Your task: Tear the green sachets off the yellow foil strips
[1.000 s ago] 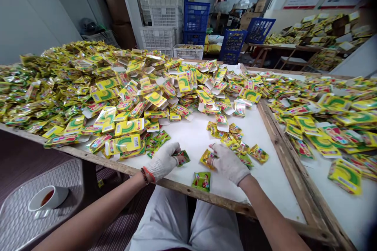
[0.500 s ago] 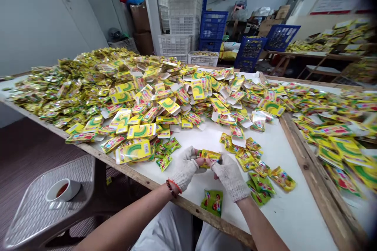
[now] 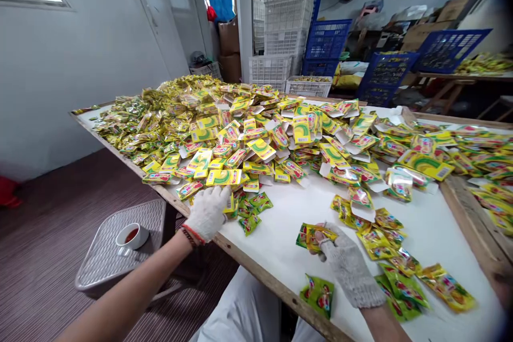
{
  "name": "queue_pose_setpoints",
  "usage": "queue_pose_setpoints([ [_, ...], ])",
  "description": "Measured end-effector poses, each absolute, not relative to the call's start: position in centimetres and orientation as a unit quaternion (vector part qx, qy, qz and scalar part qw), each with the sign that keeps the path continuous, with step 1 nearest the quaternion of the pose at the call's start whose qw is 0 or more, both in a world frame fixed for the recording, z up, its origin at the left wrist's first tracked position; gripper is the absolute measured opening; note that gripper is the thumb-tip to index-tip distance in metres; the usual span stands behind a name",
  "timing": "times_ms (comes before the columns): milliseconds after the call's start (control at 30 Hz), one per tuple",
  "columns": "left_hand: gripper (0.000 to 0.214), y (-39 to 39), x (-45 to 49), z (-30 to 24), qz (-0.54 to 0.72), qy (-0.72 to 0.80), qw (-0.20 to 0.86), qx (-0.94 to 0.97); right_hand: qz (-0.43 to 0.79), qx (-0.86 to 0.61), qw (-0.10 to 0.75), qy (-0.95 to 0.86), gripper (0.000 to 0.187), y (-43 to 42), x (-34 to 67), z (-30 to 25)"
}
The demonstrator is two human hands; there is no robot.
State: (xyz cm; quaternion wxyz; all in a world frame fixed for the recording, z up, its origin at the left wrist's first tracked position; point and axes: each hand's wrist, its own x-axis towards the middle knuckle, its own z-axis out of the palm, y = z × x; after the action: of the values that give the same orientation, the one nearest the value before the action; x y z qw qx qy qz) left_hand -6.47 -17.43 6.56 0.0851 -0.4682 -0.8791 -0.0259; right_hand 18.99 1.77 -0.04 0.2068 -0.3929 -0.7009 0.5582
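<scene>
My left hand (image 3: 209, 212), in a white knit glove with bare fingertips, is at the front left edge of the pile. Its fingers are closed over a yellow carton (image 3: 229, 204), most of which the hand hides. Over the white tabletop (image 3: 280, 224), my right hand (image 3: 340, 256), gloved the same way, pinches a few small yellow and green candy packets (image 3: 315, 236) between thumb and fingers. A pair of green packets (image 3: 318, 295) lies near the table edge below it. More green packets (image 3: 254, 206) lie just right of my left hand.
A large heap of packets and cartons (image 3: 256, 133) covers the table's back and left. Loose packets (image 3: 385, 240) lie to the right, before a wooden divider (image 3: 473, 224). On a stool (image 3: 100, 251) at left stands a white cup (image 3: 134, 236). Stacked crates (image 3: 288, 10) rise behind.
My left hand has let go of the packets and moved left onto the yellow carton. My right hand keeps the packets. The view has turned left.
</scene>
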Motion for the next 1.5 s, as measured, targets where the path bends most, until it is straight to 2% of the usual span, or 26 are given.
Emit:
queue_pose_setpoints([
  [67,0.066,-18.5,-7.6,6.7,-0.088,-0.869,0.075,-0.481,0.608,-0.381,0.224,-0.66,0.035,1.1,18.7,1.0],
  [133,0.074,-18.5,-7.1,6.8,-0.256,-0.825,0.021,-0.504,0.692,-0.357,0.226,-0.584,0.036,0.2,18.3,2.1],
  [233,0.077,-16.4,-4.4,7.0,-0.523,-0.68,-0.143,-0.493,0.813,-0.32,0.2,-0.443,0.041,-0.9,17.8,3.1],
  [333,0.063,-13.7,-1.5,6.4,-0.609,-0.555,-0.288,-0.487,0.854,-0.313,0.189,-0.369,0.041,-1.0,17.8,3.1],
  [400,0.055,-12.2,-0.2,5.7,-0.579,-0.544,-0.315,-0.52,0.84,-0.322,0.214,-0.382,0.039,-0.4,18.1,2.9],
  [433,0.056,-11.6,0.2,5.4,-0.546,-0.561,-0.288,-0.551,0.821,-0.329,0.231,-0.406,0.038,-0.1,18.4,2.7],
  [567,0.08,-9.2,1.5,4.6,-0.313,-0.664,-0.063,-0.676,0.721,-0.373,0.258,-0.524,0.036,1.2,19.6,2.0],
  [600,0.079,-8.6,1.9,4.6,-0.255,-0.679,-0.038,-0.688,0.698,-0.377,0.259,-0.552,0.036,1.4,19.8,1.9],
  [667,0.065,-7.2,2.7,4.4,-0.185,-0.701,-0.038,-0.688,0.651,-0.387,0.277,-0.592,0.035,1.8,20.3,1.9],
  [733,0.049,-6.2,3.3,4.2,-0.178,-0.714,-0.049,-0.676,0.61,-0.416,0.318,-0.595,0.036,2.1,20.7,2.0],
  [800,0.045,-5.5,3.6,4.0,-0.199,-0.717,-0.05,-0.666,0.573,-0.457,0.352,-0.582,0.037,2.6,21.1,2.2],
  [933,0.047,-5.5,3.6,3.7,-0.208,-0.71,-0.073,-0.669,0.429,-0.49,0.331,-0.683,0.032,3.8,21.9,2.0],
  [1067,0.05,-5.7,4.0,3.1,-0.201,-0.69,-0.089,-0.69,0.288,-0.42,0.319,-0.799,0.016,4.0,21.4,1.2],
  [1133,0.047,-5.5,4.4,2.5,-0.218,-0.676,-0.097,-0.697,0.248,-0.398,0.34,-0.815,0.016,3.6,20.5,0.9],
  [1267,0.037,-5.3,4.9,1.8,-0.254,-0.686,-0.1,-0.675,0.3,-0.364,0.379,-0.796,0.023,2.7,19.4,1.0],
  [1400,0.041,-5.5,4.4,2.2,-0.251,-0.712,-0.09,-0.649,0.37,-0.404,0.397,-0.736,0.035,2.1,20.7,2.0],
  [1500,0.045,-5.7,4.2,2.4,-0.246,-0.711,-0.085,-0.653,0.453,-0.419,0.334,-0.713,0.036,1.4,21.7,2.5],
])
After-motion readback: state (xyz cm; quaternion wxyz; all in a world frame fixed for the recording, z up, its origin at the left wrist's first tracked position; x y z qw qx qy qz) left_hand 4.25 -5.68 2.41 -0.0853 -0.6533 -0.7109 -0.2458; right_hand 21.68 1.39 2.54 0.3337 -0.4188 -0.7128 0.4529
